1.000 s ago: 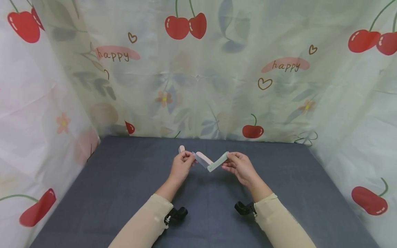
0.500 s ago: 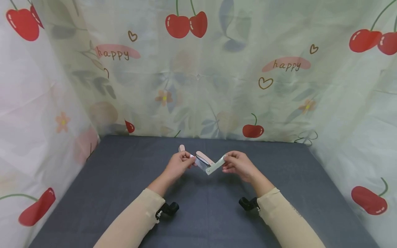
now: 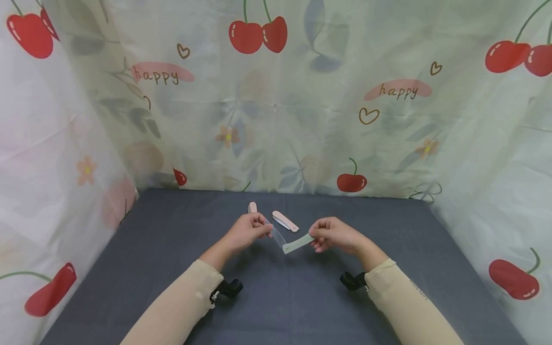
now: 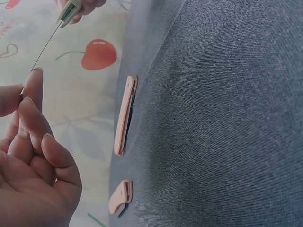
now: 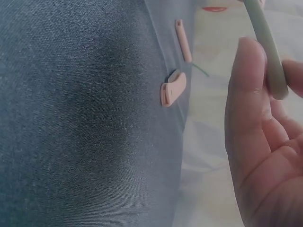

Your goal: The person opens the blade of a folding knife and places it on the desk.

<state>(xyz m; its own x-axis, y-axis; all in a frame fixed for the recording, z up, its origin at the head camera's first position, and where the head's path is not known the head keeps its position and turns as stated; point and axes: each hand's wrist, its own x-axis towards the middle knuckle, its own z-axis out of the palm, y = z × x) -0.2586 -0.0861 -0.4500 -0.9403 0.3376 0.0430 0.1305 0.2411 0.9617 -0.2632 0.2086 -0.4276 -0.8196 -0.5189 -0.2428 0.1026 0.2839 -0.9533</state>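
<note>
Above the dark grey table [image 3: 172,268] I hold a folding knife with a pale green handle [image 3: 298,244] and a thin blade [image 3: 278,235]. My left hand [image 3: 266,231] pinches the blade's end, which shows as a fine line [image 4: 46,45] in the left wrist view. My right hand [image 3: 314,237] grips the green handle [image 5: 267,47] at its far end, thumb and fingers curled round it. The knife is swung out into a wide V, hinge lowest between my hands.
Two folded pink knives lie on the table behind my hands: a long one [image 3: 285,221] and a shorter one [image 3: 252,207], seen also as the long pink knife [image 4: 125,116] and short pink knife [image 4: 120,196]. Cherry-print cloth walls [image 3: 276,120] close three sides.
Both hands have come down and toward me, and the green knife has swung wider. The long pink knife now shows apart behind it.
</note>
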